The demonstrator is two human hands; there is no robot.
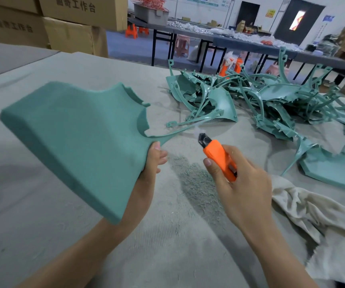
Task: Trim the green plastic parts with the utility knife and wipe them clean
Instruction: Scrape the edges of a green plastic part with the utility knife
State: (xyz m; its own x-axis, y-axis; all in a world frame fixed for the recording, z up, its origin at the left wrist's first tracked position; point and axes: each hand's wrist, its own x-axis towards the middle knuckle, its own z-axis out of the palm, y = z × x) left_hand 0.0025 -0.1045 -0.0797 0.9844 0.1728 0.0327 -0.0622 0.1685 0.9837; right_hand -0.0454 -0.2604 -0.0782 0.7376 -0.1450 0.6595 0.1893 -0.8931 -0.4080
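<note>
Head view: a large green plastic part (pixel 74 138) is held up over the bench (pixel 42 235) at centre left of the frame. It is gripped at its lower right corner by the left hand (pixel 152 163), with the thumb laid on the near edge and the fingers curled behind. A thin strip (pixel 171 133) trails from that corner toward the centre. The orange utility knife (pixel 219 156) is clasped in the right hand (pixel 242 183), its black tip aimed up at the strip; contact cannot be told, nor how far the blade is out. More green parts (pixel 261 100) are heaped at upper right, a pale cloth (pixel 312 215) lies at lower right, and shavings (pixel 198 183) are scattered between the hands.

Risk is judged as follows. The left thumb sits near the cutting line, so a slip could carry the blade into it. Since the part is held by one corner only, it may twist under pressure and be gouged. The limp strip may bend away instead of being cut.
</note>
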